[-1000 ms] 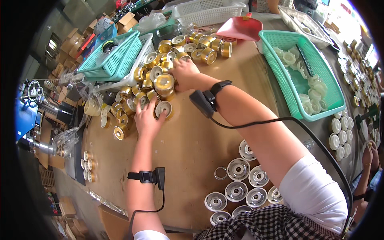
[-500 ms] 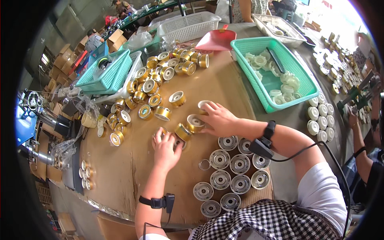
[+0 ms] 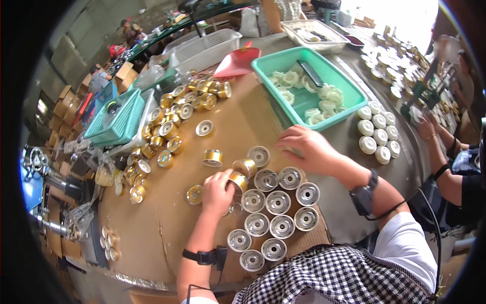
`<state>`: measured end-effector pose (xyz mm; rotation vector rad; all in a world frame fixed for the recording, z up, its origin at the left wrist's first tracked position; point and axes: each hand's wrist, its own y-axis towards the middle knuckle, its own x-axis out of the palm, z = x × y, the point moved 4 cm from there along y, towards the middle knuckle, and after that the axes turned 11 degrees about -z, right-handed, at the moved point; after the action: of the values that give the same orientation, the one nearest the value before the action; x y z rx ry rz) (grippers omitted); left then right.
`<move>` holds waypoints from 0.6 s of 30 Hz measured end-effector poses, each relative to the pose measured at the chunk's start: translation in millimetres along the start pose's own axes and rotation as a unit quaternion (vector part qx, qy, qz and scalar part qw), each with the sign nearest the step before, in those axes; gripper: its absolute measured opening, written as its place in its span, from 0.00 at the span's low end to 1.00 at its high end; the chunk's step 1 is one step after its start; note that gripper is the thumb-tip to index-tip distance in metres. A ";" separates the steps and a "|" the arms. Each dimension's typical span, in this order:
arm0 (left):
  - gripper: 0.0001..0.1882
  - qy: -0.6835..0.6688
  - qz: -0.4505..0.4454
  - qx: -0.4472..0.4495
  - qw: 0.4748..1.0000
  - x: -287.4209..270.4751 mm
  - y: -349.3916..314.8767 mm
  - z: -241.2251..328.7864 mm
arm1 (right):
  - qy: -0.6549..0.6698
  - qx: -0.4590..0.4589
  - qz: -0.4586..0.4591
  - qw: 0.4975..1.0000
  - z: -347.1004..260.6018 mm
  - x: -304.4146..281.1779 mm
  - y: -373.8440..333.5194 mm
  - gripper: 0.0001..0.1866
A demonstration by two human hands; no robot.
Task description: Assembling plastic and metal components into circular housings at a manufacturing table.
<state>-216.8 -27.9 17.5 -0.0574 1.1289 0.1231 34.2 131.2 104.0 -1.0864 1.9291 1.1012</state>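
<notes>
Left hand (image 3: pixel 218 194) grasped a gold cup (image 3: pixel 238 183) over brown cardboard (image 3: pixel 190 243) on the worktop (image 3: pixel 347 215), while the right hand (image 3: pixel 306 146), fingers loosely bent and nothing visible in its grip, hung near a green basket (image 3: pixel 348 107) of white plastic pieces (image 3: pixel 330 95). Another gold cup (image 3: pixel 246 166) crowded the held one's far side; rows of silver-faced cups (image 3: pixel 278 202) hemmed in its right. Farther off lay a gold heap (image 3: pixel 171 121) and a red dustpan (image 3: pixel 237 63). The held cup leaned, its axis slanting; which way its open end pointed could not be told.
</notes>
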 end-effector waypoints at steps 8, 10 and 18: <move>0.18 0.084 -0.142 -0.175 0.971 -19.3 24.2 -6.0 | 0.002 0.317 -0.063 0.946 46.7 -42.4 -133.5 0.28; 0.20 0.040 -0.031 -0.081 0.995 -19.5 34.4 3.8 | -0.001 0.290 -0.044 0.956 55.0 -9.2 -145.1 0.39; 0.38 0.092 -0.072 -0.061 0.991 14.2 50.9 51.7 | 0.026 0.309 -0.029 0.950 65.2 38.9 -135.8 0.28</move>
<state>-170.9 29.1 27.6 -0.2623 1.2958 0.0588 146.5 135.3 -3.7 -0.8111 2.0589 0.3788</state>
